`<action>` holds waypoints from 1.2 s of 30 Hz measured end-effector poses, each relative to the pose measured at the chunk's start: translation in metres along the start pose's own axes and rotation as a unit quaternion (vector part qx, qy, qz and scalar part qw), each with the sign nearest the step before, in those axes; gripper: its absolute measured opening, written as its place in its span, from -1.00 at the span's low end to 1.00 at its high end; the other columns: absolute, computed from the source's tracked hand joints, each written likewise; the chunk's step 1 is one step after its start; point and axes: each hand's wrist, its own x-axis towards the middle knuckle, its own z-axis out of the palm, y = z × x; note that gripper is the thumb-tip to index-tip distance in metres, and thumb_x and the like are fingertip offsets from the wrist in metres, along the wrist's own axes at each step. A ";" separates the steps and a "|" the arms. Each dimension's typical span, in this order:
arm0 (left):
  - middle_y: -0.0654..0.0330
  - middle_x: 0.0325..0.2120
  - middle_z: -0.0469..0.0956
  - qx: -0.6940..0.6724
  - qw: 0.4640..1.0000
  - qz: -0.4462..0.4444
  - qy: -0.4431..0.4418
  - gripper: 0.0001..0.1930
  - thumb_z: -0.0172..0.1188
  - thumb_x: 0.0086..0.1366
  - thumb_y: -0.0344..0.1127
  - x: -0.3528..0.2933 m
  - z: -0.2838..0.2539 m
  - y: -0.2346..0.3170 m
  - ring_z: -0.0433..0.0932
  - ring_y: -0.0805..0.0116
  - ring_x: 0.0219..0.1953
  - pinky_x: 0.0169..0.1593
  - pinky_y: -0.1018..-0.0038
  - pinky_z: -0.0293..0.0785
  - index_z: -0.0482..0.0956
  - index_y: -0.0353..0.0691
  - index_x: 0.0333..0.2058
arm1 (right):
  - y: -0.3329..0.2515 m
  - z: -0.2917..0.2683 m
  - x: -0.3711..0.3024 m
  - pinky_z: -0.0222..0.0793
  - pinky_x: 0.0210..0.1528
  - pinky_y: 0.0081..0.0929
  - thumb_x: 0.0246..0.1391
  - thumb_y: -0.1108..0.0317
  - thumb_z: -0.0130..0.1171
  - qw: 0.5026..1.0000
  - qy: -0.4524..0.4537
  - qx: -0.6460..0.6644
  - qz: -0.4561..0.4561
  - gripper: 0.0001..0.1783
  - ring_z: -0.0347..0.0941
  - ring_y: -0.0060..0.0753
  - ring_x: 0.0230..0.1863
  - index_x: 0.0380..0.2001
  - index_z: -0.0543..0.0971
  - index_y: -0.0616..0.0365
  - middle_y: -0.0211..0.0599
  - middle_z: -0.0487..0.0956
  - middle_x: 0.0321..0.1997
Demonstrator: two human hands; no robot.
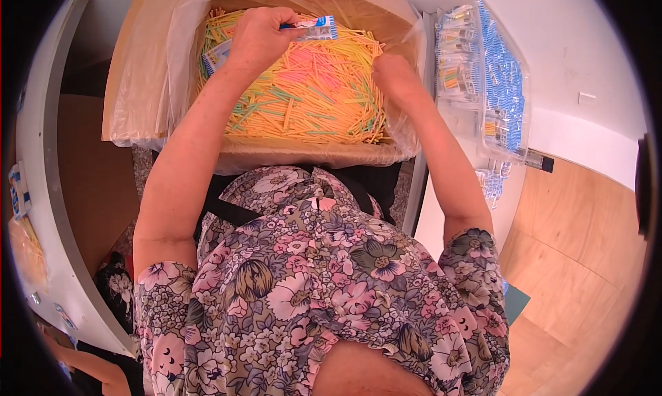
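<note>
Carton (296, 150) my landmark. I see left hand (265, 34) above carton's far half — fingers pinching blue-and-white packet (323, 28). Right hand (394, 75) at carton's right side, by coloured sticks (310, 96); can't tell whether fingers grip any. Another packet (216, 55) inside carton's left side — clear tray (456, 110) right of carton.

The head fisheye looks down at the hands (258, 41) from nearby.

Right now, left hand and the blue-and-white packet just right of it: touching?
Touching. The head view shows the left hand pinching the packet by its left end, the rest sticking out.
</note>
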 end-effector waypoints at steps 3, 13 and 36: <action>0.10 -0.59 0.55 0.026 1.000 -0.005 -0.012 -0.84 0.31 -0.02 -0.26 0.000 0.001 0.005 0.53 0.12 -0.48 -0.37 0.28 0.41 0.64 -0.13 -0.42 | -0.004 0.011 0.013 0.38 -0.22 -0.12 -0.13 0.36 0.10 0.998 -0.038 0.009 0.056 -0.78 0.48 0.11 -0.29 -0.48 0.56 0.33 0.11 0.53 -0.42; 0.10 -0.61 0.54 0.015 1.000 -0.015 -0.020 -0.86 0.30 0.00 -0.27 -0.001 -0.003 0.012 0.51 0.11 -0.52 -0.40 0.27 0.39 0.65 -0.12 -0.43 | -0.020 0.006 0.007 0.42 -0.09 -0.20 -0.04 0.31 0.03 0.980 -0.129 -0.028 0.147 -0.72 0.51 -0.01 -0.13 -0.34 0.60 0.27 0.05 0.57 -0.22; 0.08 -0.57 0.55 0.022 1.000 0.004 0.004 -0.84 0.32 -0.01 -0.32 0.001 -0.006 0.011 0.50 0.16 -0.54 -0.43 0.33 0.36 0.64 -0.19 -0.41 | -0.023 0.035 0.013 0.49 -0.29 -0.25 0.03 0.33 -0.01 0.968 -0.145 -0.146 0.143 -0.75 0.57 -0.17 -0.19 -0.39 0.65 0.16 -0.08 0.62 -0.28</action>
